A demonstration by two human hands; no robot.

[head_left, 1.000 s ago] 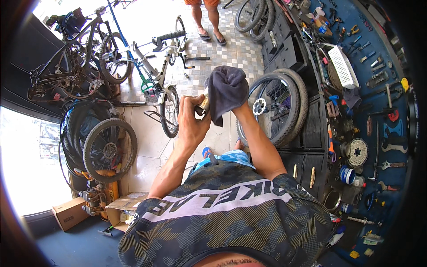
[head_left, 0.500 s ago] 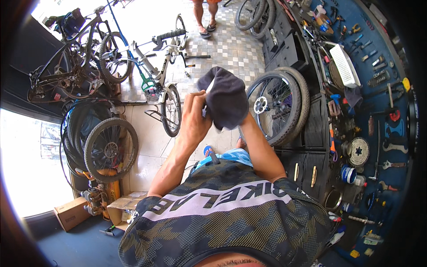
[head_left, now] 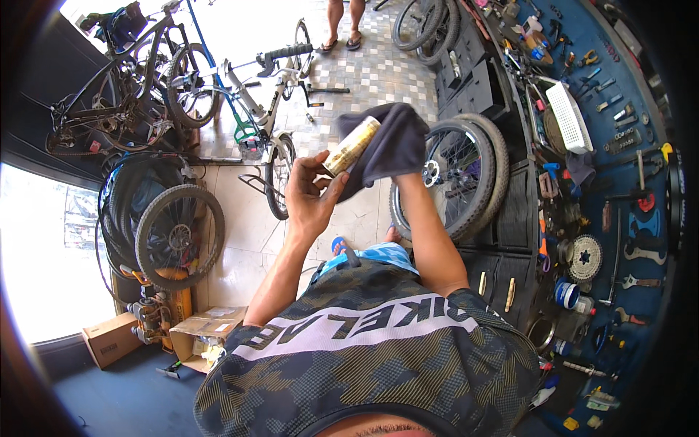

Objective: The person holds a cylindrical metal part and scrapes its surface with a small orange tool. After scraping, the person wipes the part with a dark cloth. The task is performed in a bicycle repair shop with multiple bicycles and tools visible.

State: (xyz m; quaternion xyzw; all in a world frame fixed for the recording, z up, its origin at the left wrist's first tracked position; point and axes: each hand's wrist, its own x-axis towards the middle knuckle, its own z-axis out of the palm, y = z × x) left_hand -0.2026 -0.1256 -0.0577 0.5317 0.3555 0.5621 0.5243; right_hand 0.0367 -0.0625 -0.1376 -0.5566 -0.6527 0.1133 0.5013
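Note:
A short gold-coloured metal cylinder (head_left: 352, 148), with dark smudges on it, stands tilted up and to the right. The thumb and fingers of my left hand (head_left: 312, 193) are closed round its lower end; those fingertips look blackened. My right hand (head_left: 409, 180) is mostly hidden under a dark grey cloth (head_left: 393, 146), which it holds spread behind and beside the cylinder. Only the wrist shows below the cloth; the fingers cannot be seen.
Bikes (head_left: 269, 109) stand ahead on the left, with a loose wheel (head_left: 180, 237) nearer. More wheels (head_left: 477, 178) lean against black drawers (head_left: 513, 204) on the right. Tools and a white basket (head_left: 569, 116) line the workbench. Another person's legs (head_left: 344, 25) show far ahead.
The cloth wrapped the cylinder before; now it has been drawn aside to the right and the cylinder is exposed. My left hand has turned and grips the cylinder's lower end.

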